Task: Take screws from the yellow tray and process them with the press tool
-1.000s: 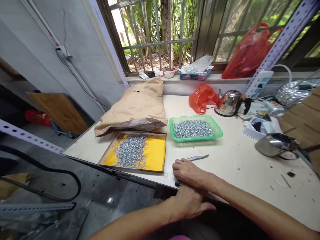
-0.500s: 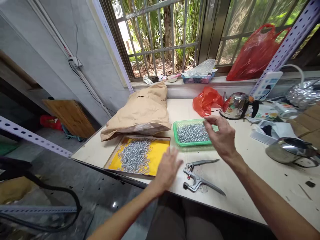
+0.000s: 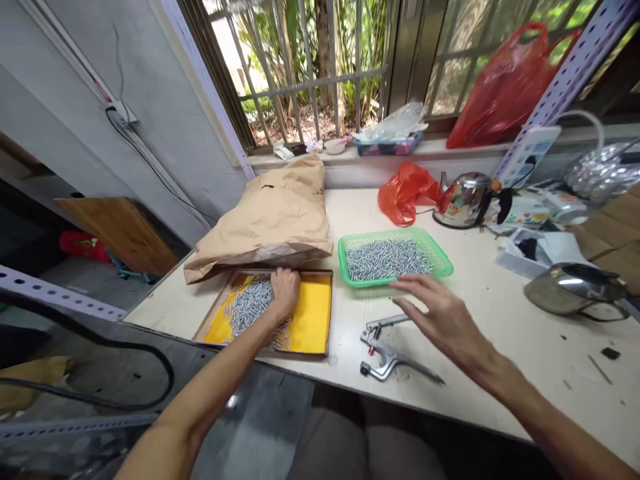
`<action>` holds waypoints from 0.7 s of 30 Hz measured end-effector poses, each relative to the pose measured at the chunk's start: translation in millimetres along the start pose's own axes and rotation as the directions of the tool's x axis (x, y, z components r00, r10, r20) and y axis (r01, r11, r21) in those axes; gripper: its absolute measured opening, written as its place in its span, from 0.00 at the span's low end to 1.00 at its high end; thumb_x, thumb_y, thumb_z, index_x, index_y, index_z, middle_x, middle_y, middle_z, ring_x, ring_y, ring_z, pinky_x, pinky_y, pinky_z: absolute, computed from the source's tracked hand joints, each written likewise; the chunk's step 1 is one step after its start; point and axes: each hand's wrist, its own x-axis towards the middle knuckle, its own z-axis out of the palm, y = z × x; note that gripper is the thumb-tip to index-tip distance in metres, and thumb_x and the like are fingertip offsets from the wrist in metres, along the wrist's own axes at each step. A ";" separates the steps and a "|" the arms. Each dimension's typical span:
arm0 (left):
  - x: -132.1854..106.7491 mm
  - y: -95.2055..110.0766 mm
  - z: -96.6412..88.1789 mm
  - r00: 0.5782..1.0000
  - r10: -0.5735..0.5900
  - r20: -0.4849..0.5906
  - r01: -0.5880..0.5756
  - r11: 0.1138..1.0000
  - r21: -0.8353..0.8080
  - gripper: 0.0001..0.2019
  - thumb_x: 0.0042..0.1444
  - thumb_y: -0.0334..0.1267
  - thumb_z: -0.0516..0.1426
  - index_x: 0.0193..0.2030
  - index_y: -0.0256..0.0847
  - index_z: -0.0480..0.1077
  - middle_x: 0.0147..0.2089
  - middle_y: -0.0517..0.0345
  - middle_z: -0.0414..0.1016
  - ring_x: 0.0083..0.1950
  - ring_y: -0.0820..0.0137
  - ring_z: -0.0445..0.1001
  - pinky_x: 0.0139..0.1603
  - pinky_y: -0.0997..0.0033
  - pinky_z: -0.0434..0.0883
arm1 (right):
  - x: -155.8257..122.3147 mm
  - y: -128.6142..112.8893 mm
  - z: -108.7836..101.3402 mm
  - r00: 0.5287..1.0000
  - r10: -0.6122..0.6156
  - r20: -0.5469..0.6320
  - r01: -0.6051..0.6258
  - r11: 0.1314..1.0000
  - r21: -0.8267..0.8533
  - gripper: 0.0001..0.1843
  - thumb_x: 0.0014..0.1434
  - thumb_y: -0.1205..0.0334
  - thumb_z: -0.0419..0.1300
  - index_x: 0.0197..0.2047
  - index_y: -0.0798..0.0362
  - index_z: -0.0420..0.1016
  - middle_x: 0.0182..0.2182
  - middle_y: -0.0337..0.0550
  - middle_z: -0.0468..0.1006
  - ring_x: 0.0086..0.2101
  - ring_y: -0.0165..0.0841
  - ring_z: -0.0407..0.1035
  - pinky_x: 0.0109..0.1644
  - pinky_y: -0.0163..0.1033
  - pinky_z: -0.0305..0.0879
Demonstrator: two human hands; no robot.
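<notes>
My left hand [image 3: 286,291] reaches into a shallow tray [image 3: 327,313] lined with yellow, its fingers curled down at the right side of a heap of small silvery metal pieces [image 3: 250,303]. What its fingertips hold, if anything, is hidden. My right hand [image 3: 440,313] hovers with fingers stretched out, thumb apart, near the front edge of a green plastic basket [image 3: 367,283]. Similar small metal pieces [image 3: 387,259] fill that basket. Below the right hand, hand pliers [image 3: 387,359] with a spring and spread handles lie on the table, partly covered by the hand.
A large brown paper sack [image 3: 270,213] stands behind the tray. At the back are a red plastic bag [image 3: 407,192] and a shiny kettle [image 3: 463,200]. A metal pitcher [image 3: 570,291] and a small white box [image 3: 523,252] stand on the right of the table [image 3: 480,413].
My left hand has moved left from beside the tray into the metal pieces, and its fingers have curled. My right hand has come down from the basket, opening from a pinch.
</notes>
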 end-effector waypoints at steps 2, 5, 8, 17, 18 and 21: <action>3.1 1.0 -0.8 1.000 -0.006 -0.004 0.006 0.999 -0.037 0.15 0.60 0.33 0.48 0.38 0.32 0.76 0.43 0.39 0.75 0.51 0.54 0.65 0.50 0.56 0.60 | 19.0 -25.3 -16.3 0.998 -0.049 -0.028 0.051 0.996 0.080 0.12 0.65 0.64 0.54 0.49 0.50 0.74 0.46 0.47 0.74 0.48 0.37 0.69 0.52 0.46 0.69; -2.7 -0.6 -8.9 1.000 -0.008 -0.016 0.007 0.995 -0.099 0.13 0.58 0.33 0.49 0.38 0.33 0.76 0.43 0.41 0.76 0.50 0.56 0.67 0.49 0.59 0.62 | 46.0 -50.1 -23.1 0.996 -0.080 -0.040 0.087 0.964 0.250 0.10 0.63 0.66 0.56 0.47 0.51 0.75 0.44 0.45 0.76 0.45 0.34 0.71 0.50 0.43 0.70; -23.3 -2.1 -18.8 0.994 -0.103 0.039 0.109 0.862 -0.494 0.09 0.54 0.38 0.55 0.35 0.36 0.75 0.37 0.47 0.77 0.40 0.62 0.72 0.42 0.65 0.66 | 49.9 -52.1 12.7 0.994 0.064 0.086 -0.095 0.900 0.426 0.09 0.63 0.66 0.55 0.44 0.52 0.76 0.38 0.42 0.78 0.38 0.32 0.72 0.44 0.39 0.70; -96.4 22.4 -41.2 0.953 -0.144 0.267 0.283 0.109 -0.953 0.18 0.38 0.47 0.66 0.31 0.34 0.75 0.29 0.56 0.74 0.28 0.73 0.70 0.28 0.76 0.67 | 31.2 -42.4 161.0 0.807 0.453 0.379 -0.585 0.524 0.619 0.08 0.54 0.60 0.60 0.34 0.56 0.75 0.27 0.40 0.77 0.29 0.31 0.71 0.33 0.35 0.67; -100.2 22.2 -42.3 0.949 -0.147 0.279 0.293 0.082 -0.953 0.18 0.37 0.47 0.67 0.30 0.34 0.75 0.28 0.57 0.74 0.27 0.74 0.69 0.27 0.76 0.67 | 30.9 -44.9 162.7 0.816 0.438 0.377 -0.574 0.539 0.617 0.07 0.54 0.60 0.60 0.32 0.55 0.75 0.26 0.40 0.77 0.29 0.30 0.71 0.33 0.34 0.66; -106.8 15.8 -42.3 0.931 -0.144 0.337 0.341 0.003 -0.940 0.19 0.34 0.45 0.69 0.29 0.34 0.74 0.26 0.58 0.74 0.26 0.75 0.69 0.27 0.77 0.68 | 30.8 -51.3 160.7 0.849 0.383 0.365 -0.529 0.589 0.612 0.06 0.53 0.61 0.62 0.30 0.55 0.75 0.27 0.39 0.78 0.29 0.30 0.71 0.33 0.33 0.64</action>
